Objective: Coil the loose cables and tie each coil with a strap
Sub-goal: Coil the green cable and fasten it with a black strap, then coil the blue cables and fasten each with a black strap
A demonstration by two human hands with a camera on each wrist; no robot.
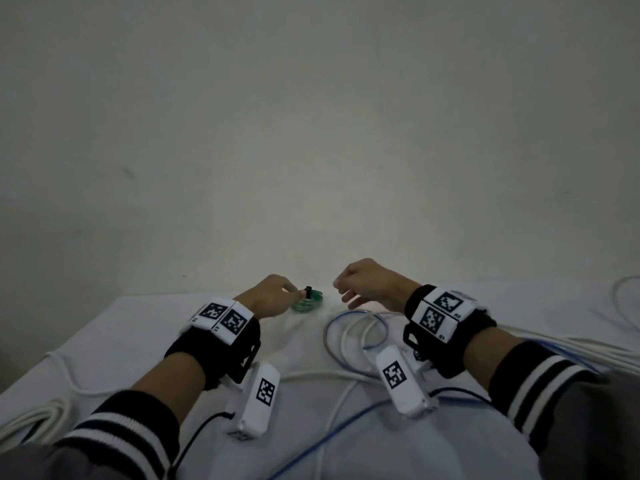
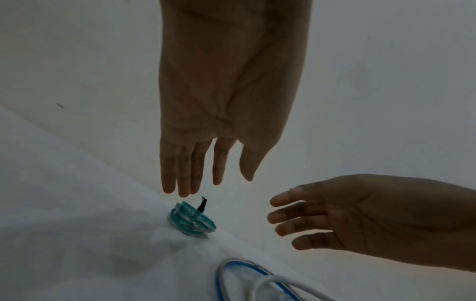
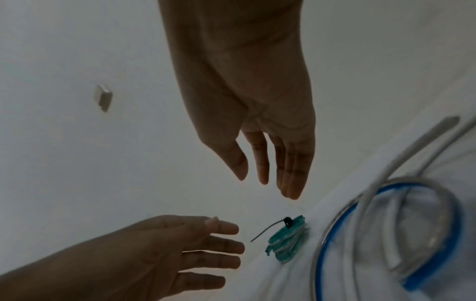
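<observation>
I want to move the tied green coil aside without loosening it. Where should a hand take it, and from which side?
Pinch the green coil across its stacked loops beside the black strap, probably from above. It lies flat on the white cloth, so its rim is free all round. The strap's thin tail sticks out loose; avoid pulling that. The left hand is nearest.

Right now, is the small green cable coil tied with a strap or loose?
Tied. A black strap cinches the green coil, its tail sticking out; neither hand holds it.

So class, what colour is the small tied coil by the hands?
Green coil, tied with a black strap; clearest in the right wrist view.
</observation>
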